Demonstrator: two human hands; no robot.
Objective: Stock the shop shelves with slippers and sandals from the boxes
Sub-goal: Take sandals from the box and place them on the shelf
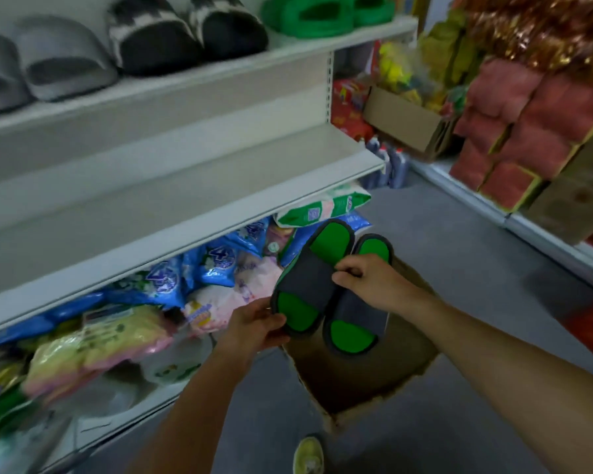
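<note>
Slippers with green insoles and dark grey straps, a pair of them, hang in the air over an open cardboard box (367, 378) on the grey floor (459, 234). The left slipper (308, 282) overlaps the right slipper (356, 323), the two touching side by side. The left hand (254, 328) holds the near end of the left slipper, thumb laid on the green insole and fingers curled under the sole. The right hand (370, 278) pinches the grey strap between the thumb and bent fingers. To the left stands a white metal shelving unit. Its top shelf (185, 83) carries grey slides (48, 66), a black-and-white fuzzy pair (185, 32) and green slides (322, 12). The middle shelf (185, 186) shows a bare white board. Below it, the bottom shelf is heaped with soft plastic packets (172, 285) in blue, pink, yellow and green. Across the aisle to the right, pink bundles (524, 124) in boxes are stacked against another low shelf, with a brown carton (411, 124) and shiny tinsel (534, 25) behind. A shoe toe (308, 456) shows at the bottom edge.
</note>
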